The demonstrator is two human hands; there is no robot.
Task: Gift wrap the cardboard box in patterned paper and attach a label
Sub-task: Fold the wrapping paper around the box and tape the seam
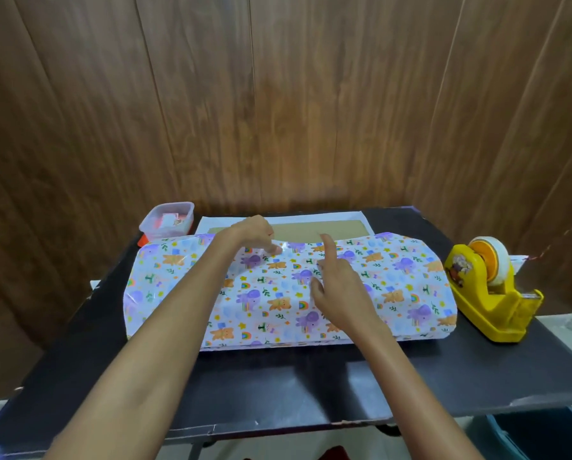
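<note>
On the black table (278,386), a yellow tape dispenser (490,300) stands at 3 o'clock from the parcel, near its right end but apart from it. A roll of tape (492,257) sits on its wheel. At 10 o'clock, at the far left corner, there is a clear plastic tub (166,220). Inside it lie small red and white pieces, too small to tell what they are. A wooden wall (278,111) stands behind the table at 12 o'clock, and a blue bin (543,433) shows below the table edge at 5 o'clock.

The cardboard box (311,231) lies in the middle of the table with its long side from left to right. The patterned paper (394,293) covers most of it. Only a bare strip of cardboard shows at 12 o'clock, with the white back of the paper flat on the table around it. Both forearms cross over the parcel and hide a part of the paper.

The left hand (254,235) has its fingers curled down onto the far edge of the paper, on a small glossy clear piece (271,251). Whether it pinches or only presses this piece, I cannot tell. The right hand (337,293) rests on top of the paper with the thumb spread wide and the index finger straight, pointing to 12 o'clock.
</note>
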